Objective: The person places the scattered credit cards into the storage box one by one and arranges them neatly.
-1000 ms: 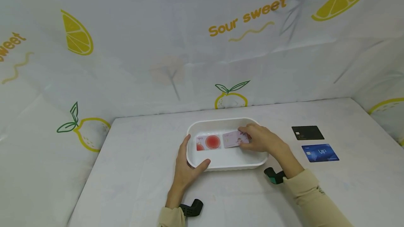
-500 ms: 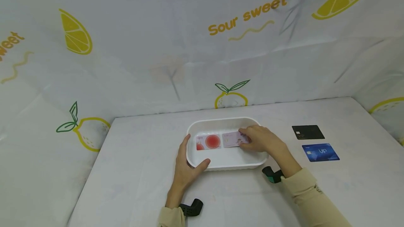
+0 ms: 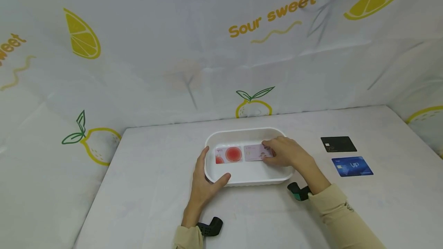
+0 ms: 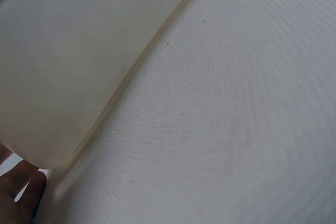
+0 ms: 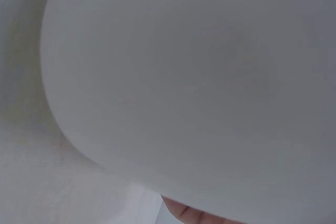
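A white oval-ended plastic tray [image 3: 242, 174] sits on the table in the head view. On its floor lie two cards side by side: a white and red card [image 3: 228, 155] at left and a pale pink VIP card [image 3: 253, 153] at right. My left hand [image 3: 202, 188] holds the tray's left end, thumb over the near rim. Fingers [image 4: 20, 187] show beside the tray's wall [image 4: 89, 66] in the left wrist view. With thumb and fingers my right hand [image 3: 285, 152] pinches the pink card's right end, partly hiding it. The tray wall [image 5: 184, 87] fills most of the right wrist view.
Right of the tray, a black VIP card [image 3: 338, 144] lies on the white-covered table [image 3: 152, 187], with a blue VIP card [image 3: 352, 166] just in front of it. A lemon-printed white cloth [image 3: 149, 49] stands behind the table.
The pink card's tilt has lessened and it now lies more level beside the red card, with my right hand still on it. My left hand has stayed on the tray.
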`<state>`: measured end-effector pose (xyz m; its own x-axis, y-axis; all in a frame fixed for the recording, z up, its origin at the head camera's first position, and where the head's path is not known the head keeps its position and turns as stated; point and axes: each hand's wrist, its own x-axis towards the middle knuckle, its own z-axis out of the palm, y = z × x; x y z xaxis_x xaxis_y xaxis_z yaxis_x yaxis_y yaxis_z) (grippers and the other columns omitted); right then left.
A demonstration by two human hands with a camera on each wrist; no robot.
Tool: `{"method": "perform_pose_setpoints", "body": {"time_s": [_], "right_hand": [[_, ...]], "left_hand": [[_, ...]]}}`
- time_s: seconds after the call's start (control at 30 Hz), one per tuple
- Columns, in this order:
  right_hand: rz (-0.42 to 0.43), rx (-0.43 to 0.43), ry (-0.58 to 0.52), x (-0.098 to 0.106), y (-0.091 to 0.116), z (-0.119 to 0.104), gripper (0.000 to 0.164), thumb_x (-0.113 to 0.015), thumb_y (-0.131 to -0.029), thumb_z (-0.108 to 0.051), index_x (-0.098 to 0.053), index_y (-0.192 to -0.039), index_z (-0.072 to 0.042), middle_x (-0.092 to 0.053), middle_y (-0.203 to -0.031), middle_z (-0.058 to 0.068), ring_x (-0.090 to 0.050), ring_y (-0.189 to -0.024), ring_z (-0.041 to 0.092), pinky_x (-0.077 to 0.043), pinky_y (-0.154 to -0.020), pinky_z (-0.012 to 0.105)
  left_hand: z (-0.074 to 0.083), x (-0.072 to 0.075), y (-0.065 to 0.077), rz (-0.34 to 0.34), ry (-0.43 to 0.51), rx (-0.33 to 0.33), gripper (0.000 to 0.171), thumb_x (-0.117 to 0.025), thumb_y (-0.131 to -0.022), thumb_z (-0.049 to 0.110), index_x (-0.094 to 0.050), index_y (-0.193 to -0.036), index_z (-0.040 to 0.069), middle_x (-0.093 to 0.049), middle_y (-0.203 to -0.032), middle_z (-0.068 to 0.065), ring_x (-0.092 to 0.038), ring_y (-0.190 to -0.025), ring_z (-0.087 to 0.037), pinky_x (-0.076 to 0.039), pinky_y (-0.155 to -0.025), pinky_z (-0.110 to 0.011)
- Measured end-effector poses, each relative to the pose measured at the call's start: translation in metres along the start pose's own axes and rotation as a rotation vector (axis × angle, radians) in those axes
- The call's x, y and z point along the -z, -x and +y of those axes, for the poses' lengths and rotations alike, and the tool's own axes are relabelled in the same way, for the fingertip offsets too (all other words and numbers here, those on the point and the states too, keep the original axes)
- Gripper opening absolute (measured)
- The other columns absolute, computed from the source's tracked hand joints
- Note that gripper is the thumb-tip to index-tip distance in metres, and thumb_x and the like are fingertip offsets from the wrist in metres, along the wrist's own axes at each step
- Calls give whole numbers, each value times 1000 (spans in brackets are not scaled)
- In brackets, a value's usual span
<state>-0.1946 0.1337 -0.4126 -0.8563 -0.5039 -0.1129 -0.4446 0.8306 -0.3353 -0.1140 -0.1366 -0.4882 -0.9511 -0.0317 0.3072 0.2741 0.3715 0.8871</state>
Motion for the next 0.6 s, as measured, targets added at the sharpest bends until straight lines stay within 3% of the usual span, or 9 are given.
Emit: {"method": "perform_pose_setpoints", "body": {"time_s": [0.3,0.43,0.6], "right_hand": [[4,-21,-8,0,0,-1,54,-78,-89,-25,-64,-132,4,-59,-74,1,-46,-70,13,-40,-67,30],[18,-26,-12,-1,0,-1,53,-78,-89,-26,-65,-131,4,-71,-92,6,-50,-76,14,-48,-75,36],[22,-27,-20,-1,0,-2,52,-78,-89,-25,-65,-130,3,-69,-88,4,-50,-74,14,-47,-73,34]], "left_hand": [[-2,0,0,3,-12,-12,99,-81,-77,43,-36,-156,6,-49,-155,-17,-54,-134,-34,-46,-106,-62],[-2,0,0,0,-17,-13,99,-81,-77,44,-36,-156,6,-50,-153,-16,-55,-131,-32,-49,-104,-58],[-2,0,0,-2,-18,-13,98,-81,-77,44,-36,-156,6,-51,-152,-16,-56,-130,-31,-50,-103,-56]]}}
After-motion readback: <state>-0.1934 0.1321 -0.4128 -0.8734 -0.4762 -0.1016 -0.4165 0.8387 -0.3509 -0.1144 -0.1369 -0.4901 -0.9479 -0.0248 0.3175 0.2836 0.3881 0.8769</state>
